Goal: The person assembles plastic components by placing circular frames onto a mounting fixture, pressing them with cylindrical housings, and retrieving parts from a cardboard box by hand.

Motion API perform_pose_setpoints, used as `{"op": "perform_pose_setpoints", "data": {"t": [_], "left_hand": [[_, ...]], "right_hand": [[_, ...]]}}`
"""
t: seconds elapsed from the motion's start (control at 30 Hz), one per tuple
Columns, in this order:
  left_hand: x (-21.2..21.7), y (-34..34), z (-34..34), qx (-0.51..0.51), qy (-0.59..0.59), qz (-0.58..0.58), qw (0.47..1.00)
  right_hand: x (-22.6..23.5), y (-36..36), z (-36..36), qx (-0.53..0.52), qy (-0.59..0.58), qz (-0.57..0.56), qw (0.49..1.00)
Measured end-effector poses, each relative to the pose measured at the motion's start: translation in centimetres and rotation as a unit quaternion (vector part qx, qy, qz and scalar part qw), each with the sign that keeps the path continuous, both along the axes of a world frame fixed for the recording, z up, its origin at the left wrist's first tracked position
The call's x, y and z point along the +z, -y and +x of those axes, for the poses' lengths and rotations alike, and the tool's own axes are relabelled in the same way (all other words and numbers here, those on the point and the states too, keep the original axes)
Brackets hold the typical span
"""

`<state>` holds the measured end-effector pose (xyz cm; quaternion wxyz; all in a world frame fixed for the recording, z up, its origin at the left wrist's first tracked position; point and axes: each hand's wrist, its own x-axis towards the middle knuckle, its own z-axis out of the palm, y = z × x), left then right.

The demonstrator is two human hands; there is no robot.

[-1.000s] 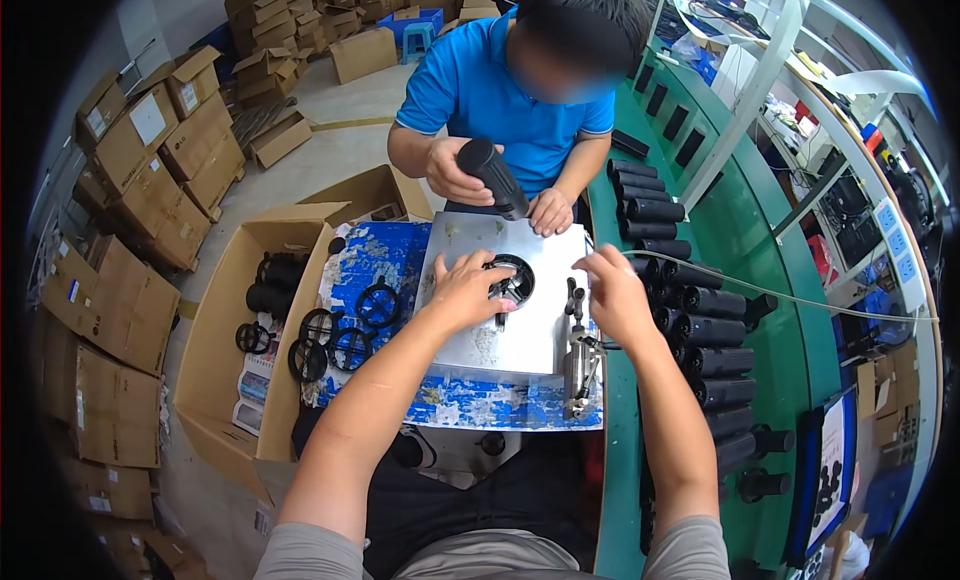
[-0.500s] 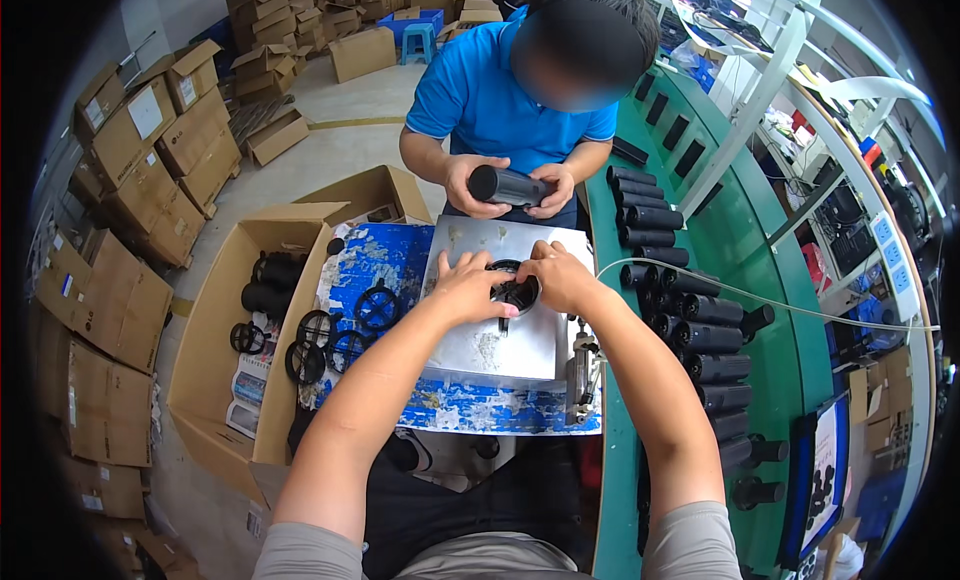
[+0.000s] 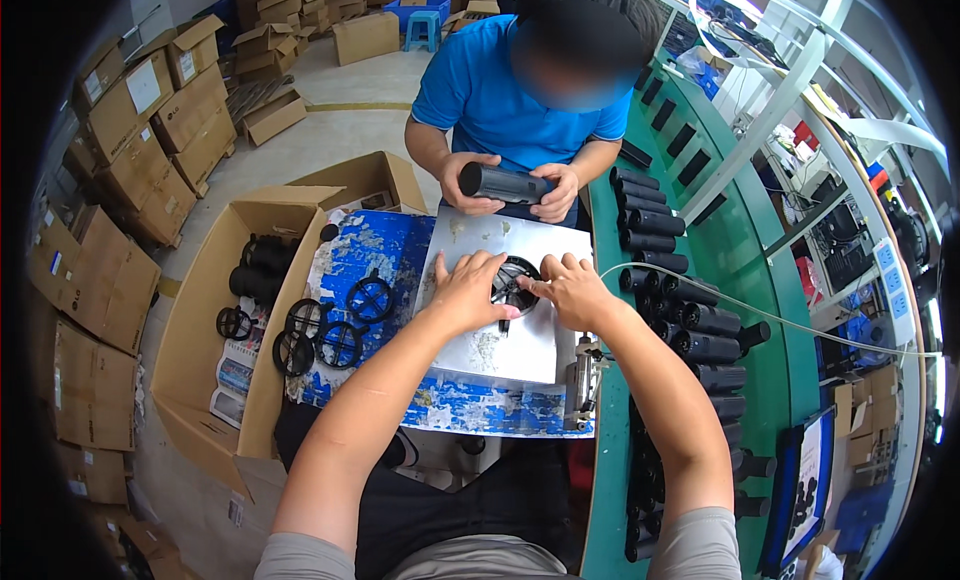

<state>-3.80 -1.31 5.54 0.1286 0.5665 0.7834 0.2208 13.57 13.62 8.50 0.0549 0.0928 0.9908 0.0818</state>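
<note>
A: Where are the fingers sitting right now?

B: Both hands are pressing down on a round black ring-shaped part (image 3: 513, 280) lying on the grey metal plate (image 3: 500, 340). The left hand (image 3: 468, 292) is lying flat, fingers (image 3: 487, 265) spread and curling over the ring's left rim; the right hand (image 3: 567, 288) is pinching in from the right, fingertips touching the rim. Neither hand is lifting it. I am judging this as a seating or aligning step.

A: How to do it well?

B: By keeping the pressure even on both sides so the ring is sitting level rather than tilting, and by keeping fingertips on the rim, not over the centre, which is hidden here.

A: What room is there around them?

B: The plate is lying on a blue, scuffed tabletop (image 3: 370, 245). Just left, three black spoked wheels (image 3: 330, 330) are lying near the plate's edge. Beyond them an open cardboard box (image 3: 200, 320) is holding more black parts. On the right, rows of black cylinders (image 3: 690, 320) are crowding the green bench (image 3: 770, 310), and a thin white cable (image 3: 760, 315) is running across them toward the right hand. Opposite, another person's hands are holding a black tube (image 3: 503, 184) just past the plate's far edge, so open room is lying mostly toward the near side.
</note>
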Motion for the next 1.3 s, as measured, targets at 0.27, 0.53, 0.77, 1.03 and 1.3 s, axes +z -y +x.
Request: {"op": "perform_pose_setpoints", "data": {"t": [0.27, 0.53, 0.77, 1.03, 1.3], "left_hand": [[-0.1, -0.4, 0.1, 0.005, -0.003, -0.008, 1.0], [0.7, -0.7, -0.1, 0.003, 0.006, -0.057, 0.998], [0.1, -0.9, -0.1, -0.016, 0.007, -0.045, 0.999], [-1.0, 0.4, 0.7, 0.025, 0.029, 0.047, 0.998], [-0.5, 0.4, -0.5, -0.043, -0.001, -0.018, 0.999]], "right_hand": [[-0.5, -0.4, -0.2, -0.003, -0.027, -0.003, 1.0], [1.0, -0.2, -1.1, -0.043, 0.034, -0.058, 0.997], [2.2, -0.3, 1.1, -0.054, -0.138, -0.141, 0.979], [-10.5, 0.8, 18.7, -0.278, -0.163, -0.174, 0.931], [0.2, 1.3, 11.1, -0.299, -0.273, -0.181, 0.896]]}}
